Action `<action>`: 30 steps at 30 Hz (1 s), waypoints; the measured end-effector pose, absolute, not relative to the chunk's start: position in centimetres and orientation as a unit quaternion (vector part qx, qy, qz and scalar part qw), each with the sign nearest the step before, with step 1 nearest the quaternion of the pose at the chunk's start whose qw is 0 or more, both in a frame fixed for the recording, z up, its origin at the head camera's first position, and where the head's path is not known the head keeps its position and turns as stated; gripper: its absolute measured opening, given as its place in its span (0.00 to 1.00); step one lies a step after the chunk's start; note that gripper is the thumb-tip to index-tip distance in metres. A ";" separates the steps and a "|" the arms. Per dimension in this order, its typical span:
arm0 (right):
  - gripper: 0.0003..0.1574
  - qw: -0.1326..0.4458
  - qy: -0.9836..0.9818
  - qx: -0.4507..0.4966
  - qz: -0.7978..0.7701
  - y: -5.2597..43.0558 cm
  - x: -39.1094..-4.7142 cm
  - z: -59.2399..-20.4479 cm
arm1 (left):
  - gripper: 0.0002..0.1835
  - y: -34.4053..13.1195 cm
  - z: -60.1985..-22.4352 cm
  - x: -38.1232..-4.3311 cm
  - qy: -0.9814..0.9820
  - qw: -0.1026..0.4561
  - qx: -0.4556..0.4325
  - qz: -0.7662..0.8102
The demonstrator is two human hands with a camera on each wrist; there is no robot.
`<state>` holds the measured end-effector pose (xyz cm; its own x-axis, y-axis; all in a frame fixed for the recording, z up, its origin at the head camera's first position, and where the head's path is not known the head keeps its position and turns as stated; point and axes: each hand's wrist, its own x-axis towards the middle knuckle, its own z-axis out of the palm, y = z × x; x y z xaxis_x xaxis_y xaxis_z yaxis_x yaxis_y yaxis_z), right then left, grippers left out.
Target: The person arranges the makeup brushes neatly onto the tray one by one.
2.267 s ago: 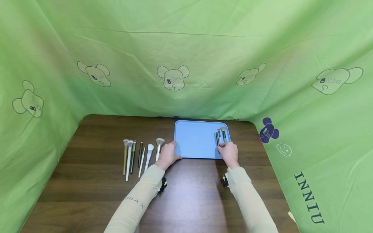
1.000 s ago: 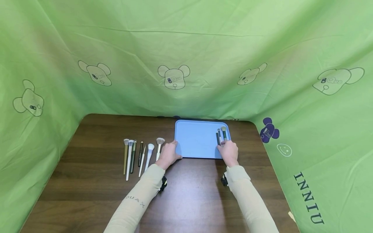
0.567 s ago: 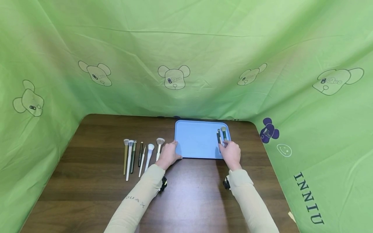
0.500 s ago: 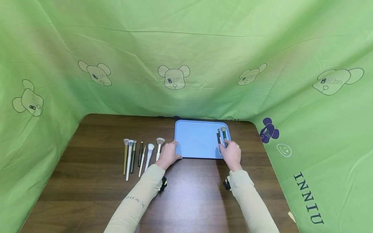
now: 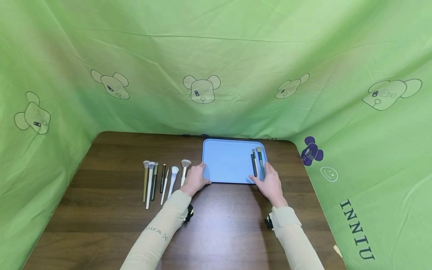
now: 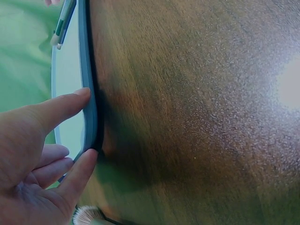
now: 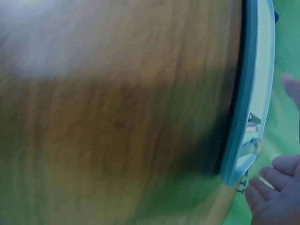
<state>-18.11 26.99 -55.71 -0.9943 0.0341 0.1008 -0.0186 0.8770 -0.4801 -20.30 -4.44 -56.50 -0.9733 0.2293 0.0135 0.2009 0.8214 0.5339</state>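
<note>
One left hand, thumb and fingers gripping the near-left corner of a blue tray; one right hand, spread and holding nothing that I can see, at the near-right corner. Three brushes, side by side at the tray's right end, lying just beside the right thumb and fingers. Seven more brushes, in a row on the brown counter, the rightmost partly hidden by the left hand: I judge three placed, seven left.
</note>
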 end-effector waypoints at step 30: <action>0.82 0.010 -0.971 -0.014 0.239 28.5 -17.9 -57.9 | 0.42 -4.5 -56.7 -20.5 0.955 0.037 0.106 0.276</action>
